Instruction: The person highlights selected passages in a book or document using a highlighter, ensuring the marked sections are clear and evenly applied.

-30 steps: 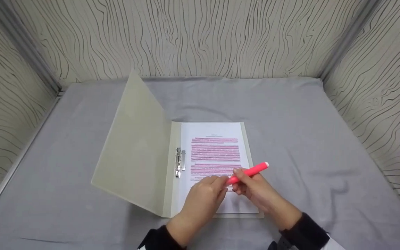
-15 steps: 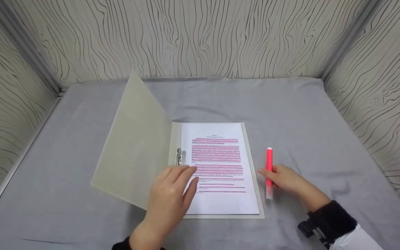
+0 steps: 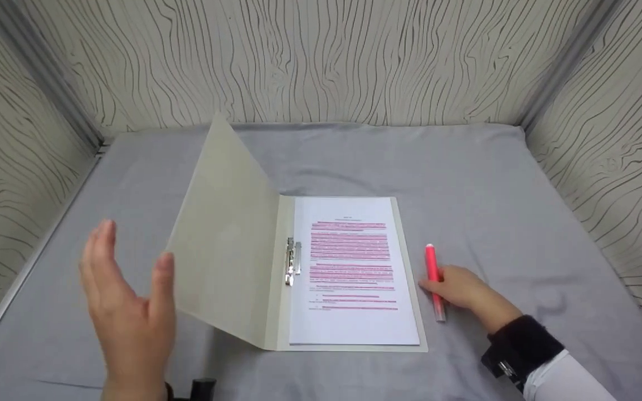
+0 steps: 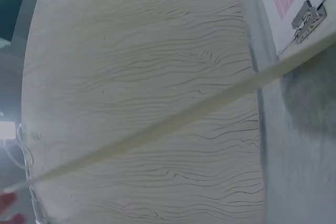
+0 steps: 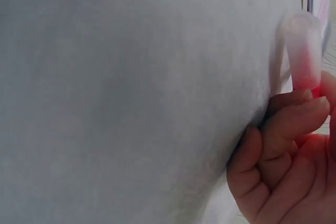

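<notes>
A pink highlighter [image 3: 431,260] with its cap on lies along the right edge of the folder, and my right hand [image 3: 457,287] pinches it between thumb and fingers. In the right wrist view, the pale translucent cap [image 5: 304,51] sticks out past my curled fingers [image 5: 294,121], which rest against the cloth. My left hand [image 3: 129,306] is raised with spread, straight fingers just left of the folder's upright cover [image 3: 223,234]. In the left wrist view, the cover's edge [image 4: 210,106] runs diagonally, with blurred fingertips [image 4: 10,208] at its lower end.
The beige folder lies open with its printed page [image 3: 354,326] facing up, pink marking over most text lines. A metal clip [image 3: 290,262] sits by the spine. Grey cloth [image 3: 499,195] covers the table, and patterned panels [image 3: 321,61] enclose it.
My left hand has moved from over the page to left of the cover, fingers spreading. My right hand has carried the highlighter from the page to the right of the folder and lowered it.
</notes>
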Demonstrator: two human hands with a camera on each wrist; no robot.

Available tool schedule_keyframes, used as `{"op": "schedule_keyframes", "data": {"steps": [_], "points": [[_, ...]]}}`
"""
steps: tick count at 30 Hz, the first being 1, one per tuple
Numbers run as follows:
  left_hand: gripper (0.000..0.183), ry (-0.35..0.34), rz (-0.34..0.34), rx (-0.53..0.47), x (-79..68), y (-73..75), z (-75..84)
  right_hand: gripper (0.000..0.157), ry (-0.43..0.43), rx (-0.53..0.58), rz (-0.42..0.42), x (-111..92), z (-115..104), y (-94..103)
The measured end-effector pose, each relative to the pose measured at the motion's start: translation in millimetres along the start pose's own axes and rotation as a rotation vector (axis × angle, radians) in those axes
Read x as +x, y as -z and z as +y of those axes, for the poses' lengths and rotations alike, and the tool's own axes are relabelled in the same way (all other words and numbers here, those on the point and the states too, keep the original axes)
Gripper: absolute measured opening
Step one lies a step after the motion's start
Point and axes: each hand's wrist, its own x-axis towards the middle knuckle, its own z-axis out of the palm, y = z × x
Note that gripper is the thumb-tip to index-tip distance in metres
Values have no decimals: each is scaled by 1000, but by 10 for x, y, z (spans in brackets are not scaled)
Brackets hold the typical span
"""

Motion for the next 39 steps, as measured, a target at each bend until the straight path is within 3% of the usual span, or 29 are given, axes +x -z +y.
{"op": "schedule_keyframes", "data": {"steps": [2,4,7,10,13,15,19,25,32,39], "points": [[51,203,-186,-65,22,93,-83,30,-7,-8,7,-7,-6,-15],[50,335,-327,-200,12,126,-144,31,-17,-14,12,-16,-13,-29],[48,341,-477,-484,-50,76,-241,31,-26,-30,22,-28,-15,-45],[50,274,-611,-625,-150,-47,-296,33,-30,-38,23,-32,-14,-58],[43,219,-729,-521,-260,-209,-310,34,-29,-41,23,-35,-14,-66],[40,227,-825,-426,-337,-316,-304,34,-22,-47,28,-38,-12,-70],[50,191,-1006,-232,-501,-501,-295,32,32,-73,52,-42,-11,-74],[64,-67,-1179,30,-729,-739,-307,30,58,-74,58,-50,-9,-72],[61,-319,-1274,313,-974,-996,-263,33,101,-98,95,-61,4,-76],[59,-417,-1300,504,-1093,-1141,-174,33,85,-102,100,-64,4,-89]]}}
